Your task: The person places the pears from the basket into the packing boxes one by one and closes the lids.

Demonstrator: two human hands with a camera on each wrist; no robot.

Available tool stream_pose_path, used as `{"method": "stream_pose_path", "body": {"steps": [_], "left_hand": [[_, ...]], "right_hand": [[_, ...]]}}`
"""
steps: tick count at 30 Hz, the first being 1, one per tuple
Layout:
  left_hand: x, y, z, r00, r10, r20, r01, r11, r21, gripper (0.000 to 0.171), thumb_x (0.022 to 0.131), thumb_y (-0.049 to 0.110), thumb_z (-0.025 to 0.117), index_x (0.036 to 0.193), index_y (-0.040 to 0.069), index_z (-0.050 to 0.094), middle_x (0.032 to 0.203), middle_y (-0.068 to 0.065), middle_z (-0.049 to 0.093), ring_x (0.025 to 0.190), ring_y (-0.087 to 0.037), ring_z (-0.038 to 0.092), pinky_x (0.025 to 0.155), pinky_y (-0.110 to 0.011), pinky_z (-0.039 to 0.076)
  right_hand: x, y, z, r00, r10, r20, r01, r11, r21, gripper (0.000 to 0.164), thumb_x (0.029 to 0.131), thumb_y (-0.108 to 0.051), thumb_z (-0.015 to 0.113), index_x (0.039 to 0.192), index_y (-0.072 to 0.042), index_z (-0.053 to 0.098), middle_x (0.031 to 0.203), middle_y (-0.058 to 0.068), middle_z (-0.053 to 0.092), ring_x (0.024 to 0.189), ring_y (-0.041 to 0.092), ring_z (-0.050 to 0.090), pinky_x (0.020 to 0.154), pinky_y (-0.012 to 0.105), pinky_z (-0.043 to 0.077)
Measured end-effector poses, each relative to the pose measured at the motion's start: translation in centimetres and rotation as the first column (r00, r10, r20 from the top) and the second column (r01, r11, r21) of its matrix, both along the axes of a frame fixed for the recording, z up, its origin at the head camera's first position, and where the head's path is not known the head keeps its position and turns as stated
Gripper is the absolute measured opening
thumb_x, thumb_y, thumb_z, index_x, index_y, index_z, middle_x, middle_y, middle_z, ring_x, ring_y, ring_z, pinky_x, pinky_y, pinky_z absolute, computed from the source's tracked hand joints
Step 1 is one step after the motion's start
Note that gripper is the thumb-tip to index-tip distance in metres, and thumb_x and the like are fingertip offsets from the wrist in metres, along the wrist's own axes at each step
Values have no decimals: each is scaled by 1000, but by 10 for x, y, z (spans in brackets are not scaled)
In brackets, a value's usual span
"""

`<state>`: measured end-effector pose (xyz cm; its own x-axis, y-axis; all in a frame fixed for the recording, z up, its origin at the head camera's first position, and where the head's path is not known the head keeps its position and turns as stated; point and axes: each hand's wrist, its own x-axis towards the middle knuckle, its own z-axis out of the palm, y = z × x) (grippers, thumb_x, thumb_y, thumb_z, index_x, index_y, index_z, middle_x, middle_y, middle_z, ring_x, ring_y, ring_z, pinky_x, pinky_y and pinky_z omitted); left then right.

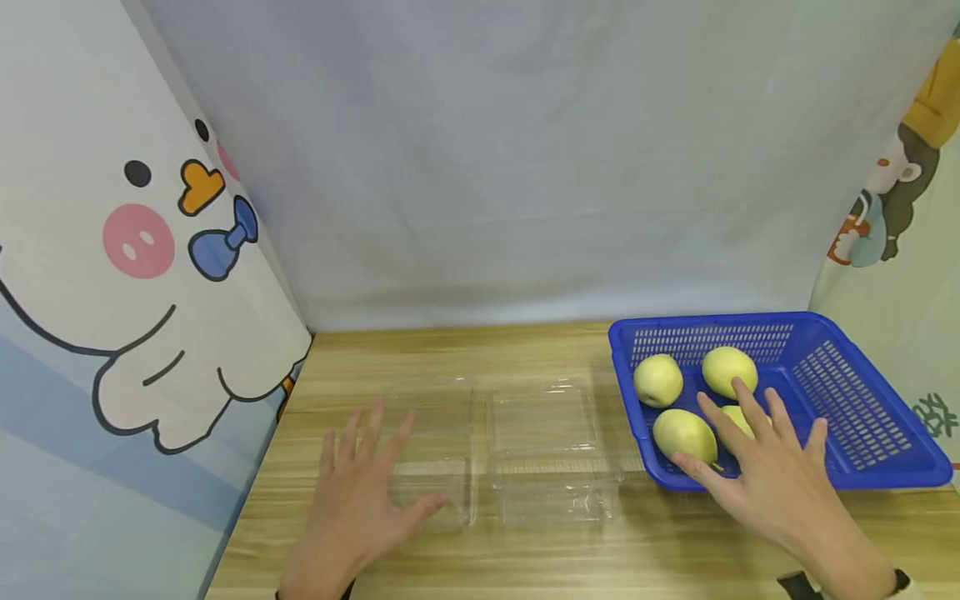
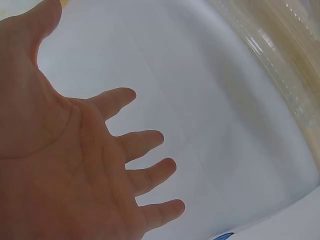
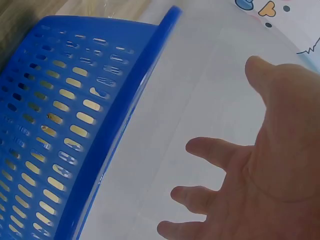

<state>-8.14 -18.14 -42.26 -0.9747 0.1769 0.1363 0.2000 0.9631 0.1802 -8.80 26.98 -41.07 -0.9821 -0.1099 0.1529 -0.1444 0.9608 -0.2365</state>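
A blue plastic basket (image 1: 855,417) stands at the right of the table with several pale yellow-green apples (image 1: 657,381) in its left part. Over its front edge hovers my right hand (image 1: 772,467), fingers spread; it partly hides one apple (image 1: 738,419) and grips nothing. In the right wrist view, that palm faces the camera beside the perforated basket wall. My left hand (image 1: 360,492) is held above the table with its fingers apart, also holding nothing. It overlaps the left clear plastic box (image 1: 442,467). A second clear plastic box (image 1: 555,492) sits to the right of that one.
The wood-grain table (image 1: 352,354) ends at a pale grey cloth (image 1: 525,167) behind. Printed curtains border both sides, a cartoon duck (image 1: 172,208) on the left one. The right box stands close to the basket's left side.
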Motion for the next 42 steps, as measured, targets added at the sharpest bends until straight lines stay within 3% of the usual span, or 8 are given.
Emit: {"method": "stream_pose_path", "body": {"steps": [5,9,12,19,26,32,37,42], "left_hand": [[3,14,-9,996,-68,-57,70,997,30,86,82,71,63,151,26,40,162,-14,27,148,-38,27,118,-65,22],[3,28,-22,981,-167,-102,168,986,3,68,87,58,66,144,24,49,151,-11,44,139,-34,42,115,-59,34],[5,40,-33,960,-248,-130,250,968,-5,64,90,52,66,144,24,50,148,-9,48,134,-31,48,110,-55,42],[12,66,-52,879,-421,-222,432,902,0,45,94,35,66,135,21,57,133,-2,62,122,-20,60,100,-43,53],[16,73,-62,818,-470,-332,503,864,15,34,93,36,65,122,18,67,120,1,68,113,-17,63,94,-41,55],[18,71,-68,755,-481,-446,551,834,35,18,96,26,61,109,21,72,110,3,71,105,-15,65,86,-40,57],[22,73,-70,753,-491,-438,567,822,53,14,95,29,64,101,24,75,108,5,71,104,-13,64,86,-39,58],[24,74,-74,750,-509,-422,578,815,43,10,92,31,68,94,26,76,106,6,70,104,-12,63,86,-38,58]], "right_hand": [[-7,-1,5,992,38,-123,-45,997,-57,77,87,-59,66,148,-17,47,155,24,37,136,55,36,104,83,12],[-14,-2,11,965,41,-259,-74,990,-120,67,83,-48,76,135,-9,61,143,24,53,122,51,52,91,73,40],[-17,-1,20,963,26,-269,-67,988,-142,65,84,-46,76,136,-10,60,145,23,51,122,52,51,82,70,43],[-34,1,53,968,33,-250,-70,987,-144,70,84,-45,76,140,-8,55,148,25,47,126,55,47,88,73,40],[-56,11,86,984,28,-178,-56,986,-156,75,89,-47,70,149,-10,45,154,25,39,128,59,41,91,73,35],[-89,25,99,997,44,-57,-56,973,-224,70,94,-49,63,149,-10,44,150,26,44,126,55,46,89,68,41],[-115,45,88,996,36,83,-20,983,-184,71,96,-56,55,147,-8,45,147,30,45,123,55,49,85,69,45],[-136,66,59,971,34,236,-12,995,-96,79,97,-61,48,148,0,40,145,36,42,123,57,46,86,69,45]]}}
